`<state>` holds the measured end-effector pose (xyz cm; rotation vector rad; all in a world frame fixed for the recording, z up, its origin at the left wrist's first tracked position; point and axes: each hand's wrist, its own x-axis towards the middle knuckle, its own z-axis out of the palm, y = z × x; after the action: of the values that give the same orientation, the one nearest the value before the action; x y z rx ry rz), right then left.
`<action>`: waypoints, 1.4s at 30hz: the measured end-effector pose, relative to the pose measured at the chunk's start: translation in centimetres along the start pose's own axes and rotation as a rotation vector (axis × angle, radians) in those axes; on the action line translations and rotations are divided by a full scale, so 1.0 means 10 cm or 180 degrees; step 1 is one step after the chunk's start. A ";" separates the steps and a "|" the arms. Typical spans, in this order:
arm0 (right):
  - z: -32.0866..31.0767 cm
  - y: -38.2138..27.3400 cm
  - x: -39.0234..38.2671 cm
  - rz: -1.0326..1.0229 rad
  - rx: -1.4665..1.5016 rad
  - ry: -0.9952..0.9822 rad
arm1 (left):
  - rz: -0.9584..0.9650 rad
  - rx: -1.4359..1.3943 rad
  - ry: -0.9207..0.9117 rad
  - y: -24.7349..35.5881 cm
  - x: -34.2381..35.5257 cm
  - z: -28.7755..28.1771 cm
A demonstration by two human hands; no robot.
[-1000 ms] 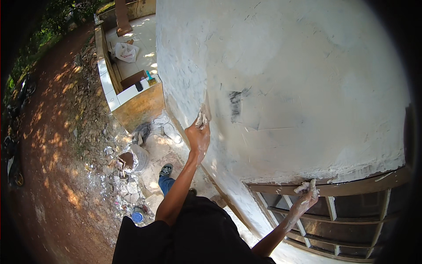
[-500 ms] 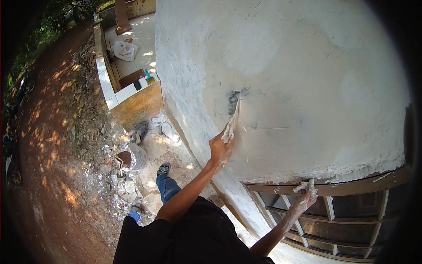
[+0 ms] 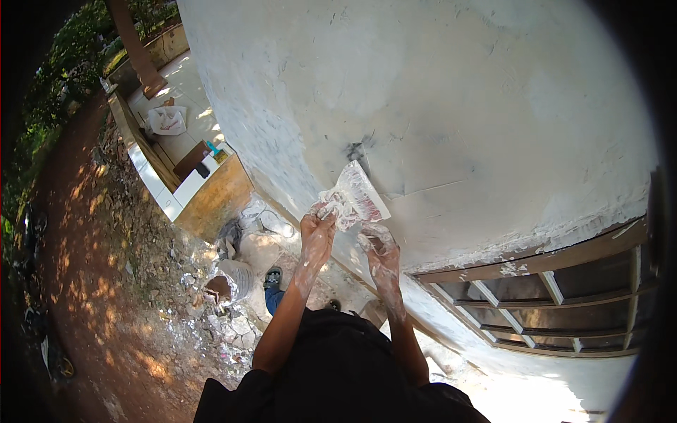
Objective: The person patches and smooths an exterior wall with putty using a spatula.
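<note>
My left hand (image 3: 317,238) is closed on the handle end of a putty knife (image 3: 363,196), its wide flat blade smeared with white putty. Thick putty also coats the handle and my fingers. The blade is held in front of the grey-white wall (image 3: 451,106), its face turned up toward me. Just below the blade's lower corner is my right hand (image 3: 381,247), whitened with putty, its fingers loosely curved and apart; whether they touch the blade is unclear. A dark patch (image 3: 355,151) marks the wall beyond the blade.
A window with a brown frame (image 3: 536,268) is at the lower right. On the left are a low tiled ledge (image 3: 190,189), a white bag (image 3: 168,120), an open container (image 3: 233,282) and rubble (image 3: 233,331). My shoe (image 3: 273,276) stands beside the container.
My left hand has drawn the putty knife back from the dark patch and turned its blade face up. From the window frame, my right hand has moved left to beside the blade.
</note>
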<state>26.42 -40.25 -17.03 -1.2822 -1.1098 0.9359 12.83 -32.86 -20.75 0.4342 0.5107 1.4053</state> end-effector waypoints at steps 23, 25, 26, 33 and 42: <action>1.32 -0.03 0.48 -0.0785 -0.0530 0.1223 | -0.1553 0.0520 -0.1265 0.78 0.77 -0.91; 1.40 -0.12 0.48 -0.0526 -0.0373 0.1370 | -0.1877 0.0363 -0.1254 0.84 0.80 -0.91; 1.46 -0.17 0.48 -0.0669 -0.0427 0.1377 | -0.1910 0.0383 -0.1297 0.83 0.83 -0.97; 1.72 -0.26 0.46 -0.0758 -0.1871 0.1307 | -0.2544 -0.0390 -0.1119 0.96 0.90 -0.96; 1.95 -0.21 0.41 -0.0117 -0.2037 0.1123 | -0.2436 -0.0190 -0.1211 0.96 0.88 -1.04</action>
<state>8.36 -31.77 -15.32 -1.8490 -1.1822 0.2966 -0.23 -23.12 -24.47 0.3869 0.2712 0.5792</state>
